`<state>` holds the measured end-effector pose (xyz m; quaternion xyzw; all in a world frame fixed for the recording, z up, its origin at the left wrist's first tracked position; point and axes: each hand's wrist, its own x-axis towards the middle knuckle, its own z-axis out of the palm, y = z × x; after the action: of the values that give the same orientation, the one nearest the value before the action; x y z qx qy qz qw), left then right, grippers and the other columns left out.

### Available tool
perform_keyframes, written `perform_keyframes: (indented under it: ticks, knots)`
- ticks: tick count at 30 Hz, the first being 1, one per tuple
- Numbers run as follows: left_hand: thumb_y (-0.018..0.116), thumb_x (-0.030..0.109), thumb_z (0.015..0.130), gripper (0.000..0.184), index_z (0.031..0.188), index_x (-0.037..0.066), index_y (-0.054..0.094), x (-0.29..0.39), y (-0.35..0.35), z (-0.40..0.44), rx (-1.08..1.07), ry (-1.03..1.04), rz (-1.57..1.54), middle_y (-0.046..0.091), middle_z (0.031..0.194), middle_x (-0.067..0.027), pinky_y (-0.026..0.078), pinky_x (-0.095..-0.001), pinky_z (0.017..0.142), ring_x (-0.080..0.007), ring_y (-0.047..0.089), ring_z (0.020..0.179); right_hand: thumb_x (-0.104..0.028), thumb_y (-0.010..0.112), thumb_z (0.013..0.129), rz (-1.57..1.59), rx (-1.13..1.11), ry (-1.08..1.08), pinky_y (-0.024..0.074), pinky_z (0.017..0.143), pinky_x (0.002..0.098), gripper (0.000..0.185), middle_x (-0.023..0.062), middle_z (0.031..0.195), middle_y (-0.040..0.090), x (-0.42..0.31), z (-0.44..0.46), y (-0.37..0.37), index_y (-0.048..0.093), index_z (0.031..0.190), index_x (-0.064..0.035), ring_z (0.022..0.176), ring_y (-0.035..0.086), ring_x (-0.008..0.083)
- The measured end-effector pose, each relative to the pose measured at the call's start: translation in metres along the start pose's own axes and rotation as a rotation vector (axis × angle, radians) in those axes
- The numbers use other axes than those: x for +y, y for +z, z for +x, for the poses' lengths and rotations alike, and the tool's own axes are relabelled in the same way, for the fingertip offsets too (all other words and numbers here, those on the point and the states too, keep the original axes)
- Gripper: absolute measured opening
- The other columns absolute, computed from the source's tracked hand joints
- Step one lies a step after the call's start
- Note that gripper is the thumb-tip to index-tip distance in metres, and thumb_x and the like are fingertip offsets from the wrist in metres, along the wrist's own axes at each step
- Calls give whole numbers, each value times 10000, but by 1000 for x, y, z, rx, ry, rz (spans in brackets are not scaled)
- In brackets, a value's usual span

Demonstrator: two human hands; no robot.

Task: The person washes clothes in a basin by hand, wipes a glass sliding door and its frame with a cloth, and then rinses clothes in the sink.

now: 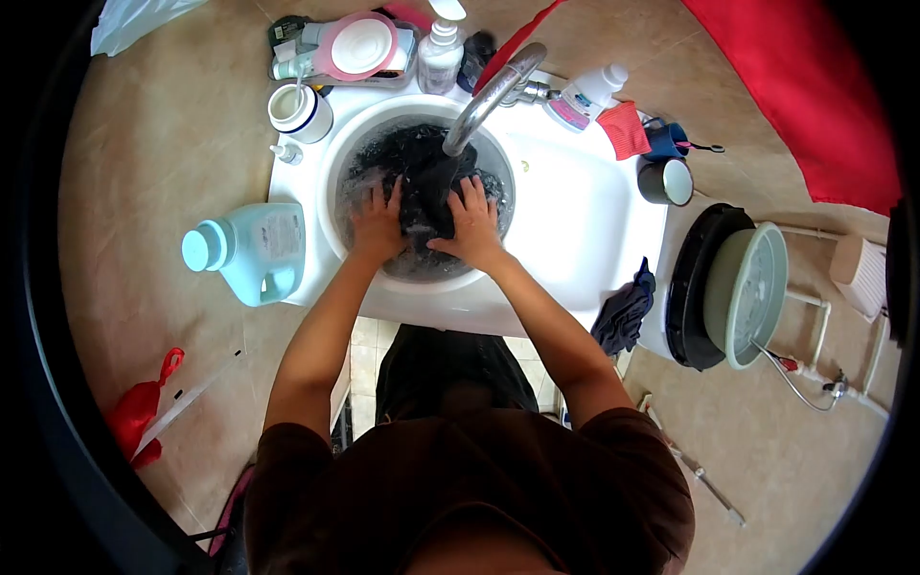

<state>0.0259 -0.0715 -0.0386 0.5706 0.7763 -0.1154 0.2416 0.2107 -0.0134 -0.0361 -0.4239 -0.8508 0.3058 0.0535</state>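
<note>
A black wet cloth (414, 161) lies in sudsy water inside a round white basin (332, 206), which sits in the sink. My left hand (380, 226) rests on the near left part of the cloth, fingers stretched out and partly wet. On the right side of it, my right hand (470, 226) presses down with fingers spread and thumb pointing inward. Neither hand visibly grips the fabric. Over the basin curves a metal faucet (498, 91), its spout end above the cloth. Whether water is running from it, I cannot tell.
Left of the sink is a light-blue detergent jug (251, 251). Along the back stand a pump bottle (441, 59), a white bottle (586, 96) and a red cloth (624, 130). A dark cloth (627, 307) hangs at the right edge, near stacked basins (746, 295).
</note>
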Motion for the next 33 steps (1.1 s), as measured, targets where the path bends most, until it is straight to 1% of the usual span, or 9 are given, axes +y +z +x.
perform_keyframes:
  ticks: [7, 9, 13, 16, 19, 21, 28, 32, 33]
  knots:
    - [738, 511, 699, 1100, 1531, 145, 118, -13, 56, 62, -255, 33, 278, 190, 1537, -223, 242, -608, 1083, -423, 146, 1424, -187, 759, 714, -309, -52, 53, 313, 1099, 476, 735, 219, 1509, 205, 41, 47, 51, 429, 1355, -45, 1406, 225, 382]
    - [760, 511, 672, 1117, 1524, 123, 150, -16, 63, 66, -258, 51, 252, 226, 1518, -229, 240, -598, 1088, -431, 152, 1418, -276, 739, 752, -222, -230, 163, 320, 1102, 436, 705, 219, 1501, 244, 33, 63, 26, 442, 1346, -42, 1375, 298, 374]
    - [815, 485, 599, 1164, 1512, 104, 201, -7, 40, 44, 39, -23, -106, 297, 1486, -203, 253, -562, 1093, -444, 207, 1386, -473, 600, 879, -198, -108, 90, 372, 1052, 410, 685, 231, 1358, 462, 44, 77, 16, 418, 1394, -58, 1255, 453, 367]
    - [815, 454, 623, 1088, 1489, 82, 270, -14, 13, 38, 14, 37, -284, 398, 1424, -158, 276, -514, 1087, -383, 300, 1348, -617, 591, 816, 416, 7, 279, 373, 1050, 435, 751, 240, 1372, 461, 75, 101, 31, 540, 1248, -4, 1286, 420, 389]
    - [770, 488, 699, 923, 1427, 65, 394, -37, 6, 34, -103, 25, -1355, 483, 1328, -135, 299, -452, 1070, -319, 371, 1299, -453, 684, 792, 547, 125, 135, 367, 1040, 454, 559, 237, 1236, 572, 52, 94, 11, 625, 1152, -29, 1236, 461, 417]
    - [738, 511, 741, 824, 1376, 66, 458, -34, 2, 28, 38, -167, -1588, 518, 1263, -113, 311, -425, 1050, -284, 414, 1259, -223, 752, 729, 318, 421, -96, 354, 1053, 450, 431, 196, 1244, 572, 47, 87, 23, 653, 1114, -57, 1258, 440, 417]
    - [667, 398, 861, 497, 1207, 60, 555, 15, -47, 20, -25, -359, -1993, 570, 1169, -119, 497, -386, 875, -229, 580, 1064, -24, 677, 702, 235, 223, -242, 136, 1113, 603, 133, 130, 1382, 437, -30, 9, -31, 614, 818, -14, 1399, 219, 397]
    - [658, 205, 865, 347, 1144, 17, 576, 20, -37, 29, -9, -341, -2143, 620, 1079, -113, 520, -375, 878, -231, 625, 970, -133, 649, 773, 903, 391, 5, 163, 1150, 457, 243, 136, 1415, 394, -25, -1, -12, 607, 993, -39, 1427, 179, 358]
    - [658, 188, 857, 337, 1134, 11, 583, 25, -42, 22, -14, -299, -2180, 628, 1059, -115, 521, -363, 867, -227, 631, 945, -316, 625, 866, 1175, 382, 133, 212, 1142, 402, 408, 148, 1466, 331, -3, 3, 5, 574, 1183, -65, 1412, 229, 336]
